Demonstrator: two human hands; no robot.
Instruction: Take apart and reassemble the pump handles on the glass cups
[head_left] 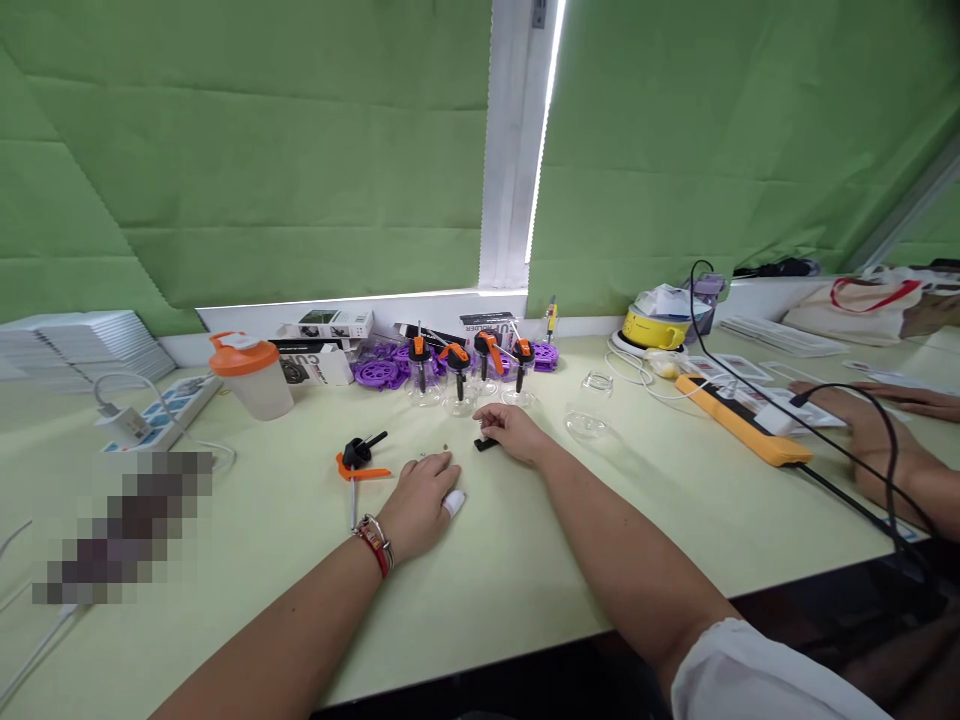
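Observation:
My left hand point(426, 500) lies palm down on the pale table, fingers spread, with a white cover on the thumb. Tiny pieces point(445, 447) sit just past its fingertips. My right hand point(511, 433) is pinched at a small black part point(486, 443) on the table; what is between the fingertips is too small to name. Left of my left hand rests a black and orange piece with a metal rod point(358, 462). Behind both hands stand several clear bottles with orange and black tops point(459, 375).
An orange-lidded shaker point(251, 378) and a white power strip point(169, 412) are at left. Purple parts point(379, 370) and boxes line the back. A clear container point(589, 405), orange power strip point(739, 422), cables and another person's hands point(874, 430) are at right.

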